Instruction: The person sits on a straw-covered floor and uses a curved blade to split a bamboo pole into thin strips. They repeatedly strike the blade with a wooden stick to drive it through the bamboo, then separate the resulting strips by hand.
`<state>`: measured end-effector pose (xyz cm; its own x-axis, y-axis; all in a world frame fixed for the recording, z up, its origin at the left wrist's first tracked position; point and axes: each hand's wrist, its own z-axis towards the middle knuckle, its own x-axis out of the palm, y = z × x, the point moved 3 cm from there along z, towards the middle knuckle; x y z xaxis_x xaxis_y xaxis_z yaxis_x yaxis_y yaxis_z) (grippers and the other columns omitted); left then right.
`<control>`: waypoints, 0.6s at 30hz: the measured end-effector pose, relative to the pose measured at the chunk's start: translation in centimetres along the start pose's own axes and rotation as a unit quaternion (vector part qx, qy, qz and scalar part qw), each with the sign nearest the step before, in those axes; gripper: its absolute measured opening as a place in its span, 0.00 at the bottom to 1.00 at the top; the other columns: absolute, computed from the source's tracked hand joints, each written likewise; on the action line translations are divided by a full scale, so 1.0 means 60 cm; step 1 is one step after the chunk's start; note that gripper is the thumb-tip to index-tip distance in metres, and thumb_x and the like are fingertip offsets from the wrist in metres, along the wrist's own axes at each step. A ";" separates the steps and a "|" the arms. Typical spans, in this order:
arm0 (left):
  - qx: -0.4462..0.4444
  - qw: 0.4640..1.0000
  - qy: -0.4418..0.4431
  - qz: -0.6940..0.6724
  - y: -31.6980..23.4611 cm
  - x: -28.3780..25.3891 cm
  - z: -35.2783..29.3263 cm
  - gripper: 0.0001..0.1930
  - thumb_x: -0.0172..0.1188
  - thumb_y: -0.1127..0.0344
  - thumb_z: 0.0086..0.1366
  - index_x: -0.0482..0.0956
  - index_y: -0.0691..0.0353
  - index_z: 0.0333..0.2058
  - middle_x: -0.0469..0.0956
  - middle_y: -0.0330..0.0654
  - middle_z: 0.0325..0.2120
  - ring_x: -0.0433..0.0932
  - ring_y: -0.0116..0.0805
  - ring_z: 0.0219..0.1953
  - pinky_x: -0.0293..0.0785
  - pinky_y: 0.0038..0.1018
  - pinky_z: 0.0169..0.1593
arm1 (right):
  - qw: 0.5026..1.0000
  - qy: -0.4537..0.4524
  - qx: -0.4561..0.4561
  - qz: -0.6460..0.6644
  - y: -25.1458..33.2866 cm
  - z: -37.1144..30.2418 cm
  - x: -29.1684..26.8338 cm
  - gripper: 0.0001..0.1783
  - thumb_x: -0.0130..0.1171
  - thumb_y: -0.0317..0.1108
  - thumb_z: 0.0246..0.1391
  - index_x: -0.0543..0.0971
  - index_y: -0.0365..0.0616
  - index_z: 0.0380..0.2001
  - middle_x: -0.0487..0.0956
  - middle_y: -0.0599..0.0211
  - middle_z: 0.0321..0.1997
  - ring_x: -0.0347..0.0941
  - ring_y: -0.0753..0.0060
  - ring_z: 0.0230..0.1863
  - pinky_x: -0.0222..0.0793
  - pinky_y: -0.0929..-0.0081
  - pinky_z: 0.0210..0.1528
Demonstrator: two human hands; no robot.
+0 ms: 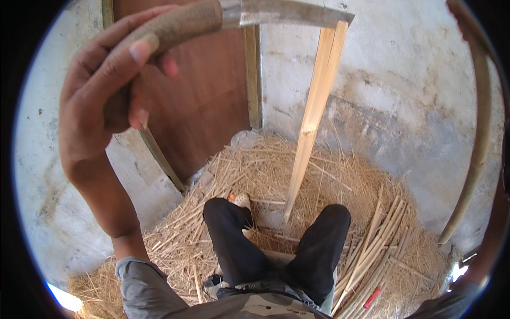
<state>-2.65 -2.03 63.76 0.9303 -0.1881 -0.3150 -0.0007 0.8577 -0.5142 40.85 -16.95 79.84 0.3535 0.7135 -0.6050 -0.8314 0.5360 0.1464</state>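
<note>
My left hand (pixel 106 80) is raised at the upper left, closed around the wooden handle of a large knife (pixel 289 13). Its metal blade reaches to the right and rests at the top end of a pale split bamboo piece (pixel 313 106). That piece stands nearly upright between my knees, its lower end down among the straw, and a line runs along its length. At the right rim my right hand (pixel 463 24) shows only in part, up high and dark. It seems wrapped round a long brown wooden stick (pixel 482 122), which hangs down along the wall.
Loose straw and shavings (pixel 180 239) cover the floor around my legs. Several thin bamboo strips (pixel 366 255) lie at my right, with a small red object (pixel 373 297) on them. A brown door (pixel 207 95) and a stained wall (pixel 388 85) stand close ahead.
</note>
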 end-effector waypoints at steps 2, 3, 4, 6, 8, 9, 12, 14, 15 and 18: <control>-0.013 0.999 0.029 0.014 -0.005 -0.009 -0.008 0.28 0.54 0.58 0.65 0.69 0.73 0.58 0.78 0.44 0.27 0.64 0.15 0.09 0.58 0.12 0.12 | 0.989 0.128 0.022 0.064 0.008 -0.069 0.122 0.25 0.49 0.36 0.59 0.66 0.37 0.58 0.74 0.64 0.29 0.70 0.73 0.23 0.70 0.77 0.24; -0.053 0.994 0.045 0.088 -0.043 -0.043 -0.024 0.28 0.53 0.58 0.65 0.69 0.73 0.58 0.78 0.44 0.27 0.65 0.15 0.09 0.58 0.12 0.11 | 0.960 0.198 -0.008 0.198 0.110 -0.177 0.232 0.28 0.56 0.29 0.51 0.67 0.35 0.56 0.74 0.62 0.29 0.70 0.72 0.22 0.71 0.75 0.23; -0.058 0.992 0.079 0.077 -0.036 -0.042 -0.023 0.28 0.53 0.58 0.66 0.69 0.73 0.58 0.78 0.44 0.27 0.65 0.15 0.09 0.58 0.12 0.11 | 0.936 0.324 -0.087 0.104 0.115 -0.195 0.248 0.32 0.58 0.23 0.45 0.68 0.35 0.58 0.75 0.58 0.32 0.69 0.70 0.23 0.70 0.74 0.22; -0.091 0.993 0.064 0.042 -0.006 -0.026 -0.022 0.28 0.53 0.58 0.65 0.69 0.74 0.58 0.78 0.44 0.26 0.66 0.15 0.09 0.59 0.12 0.11 | 0.947 0.309 -0.042 0.082 0.112 -0.202 0.212 0.31 0.57 0.22 0.48 0.69 0.38 0.59 0.76 0.59 0.37 0.68 0.73 0.25 0.70 0.78 0.25; -0.083 0.994 0.067 0.033 0.005 -0.026 -0.027 0.28 0.53 0.59 0.65 0.69 0.74 0.58 0.78 0.44 0.26 0.67 0.16 0.10 0.59 0.12 0.12 | 0.946 0.295 -0.025 0.128 0.079 -0.187 0.201 0.36 0.56 0.21 0.42 0.67 0.37 0.60 0.75 0.56 0.37 0.67 0.71 0.22 0.69 0.76 0.22; -0.085 0.994 0.069 0.025 0.001 -0.025 -0.030 0.27 0.54 0.59 0.65 0.69 0.73 0.58 0.78 0.44 0.26 0.67 0.16 0.10 0.60 0.12 0.12 | 0.954 0.241 -0.008 0.180 0.065 -0.170 0.195 0.37 0.56 0.21 0.42 0.66 0.37 0.62 0.76 0.59 0.37 0.66 0.73 0.22 0.68 0.77 0.21; -0.068 0.992 0.103 -0.030 0.015 0.021 -0.009 0.27 0.53 0.60 0.65 0.69 0.74 0.58 0.78 0.44 0.26 0.66 0.16 0.10 0.59 0.13 0.12 | 0.995 0.057 0.011 0.080 -0.036 -0.088 0.075 0.35 0.53 0.30 0.51 0.62 0.43 0.65 0.75 0.63 0.34 0.66 0.77 0.22 0.66 0.78 0.19; -0.103 0.992 0.056 0.049 -0.018 -0.004 -0.030 0.28 0.54 0.60 0.65 0.69 0.74 0.58 0.78 0.44 0.26 0.66 0.17 0.09 0.59 0.13 0.12 | 0.996 0.037 -0.045 0.071 -0.059 0.021 0.125 0.32 0.50 0.33 0.53 0.62 0.40 0.63 0.73 0.65 0.31 0.66 0.78 0.22 0.67 0.77 0.17; -0.108 0.991 0.039 0.064 -0.023 -0.011 -0.036 0.28 0.54 0.60 0.65 0.69 0.74 0.58 0.78 0.44 0.26 0.65 0.17 0.09 0.59 0.13 0.12 | 0.993 0.047 -0.040 0.100 -0.039 0.013 0.136 0.31 0.49 0.33 0.53 0.62 0.39 0.62 0.73 0.65 0.31 0.66 0.78 0.22 0.67 0.77 0.17; -0.081 0.996 0.038 0.016 -0.001 -0.014 -0.039 0.28 0.56 0.59 0.63 0.71 0.73 0.57 0.78 0.45 0.25 0.66 0.18 0.09 0.59 0.13 0.12 | 0.989 0.065 0.006 0.134 0.004 -0.075 0.136 0.28 0.49 0.34 0.55 0.63 0.35 0.59 0.73 0.65 0.31 0.66 0.78 0.22 0.69 0.76 0.18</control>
<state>-4.28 -3.05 62.16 0.8987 -0.2028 -0.3890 -0.0949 0.7759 -0.6237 41.61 -13.03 71.39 0.0612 0.7669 -0.6388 -0.8824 0.3407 0.3245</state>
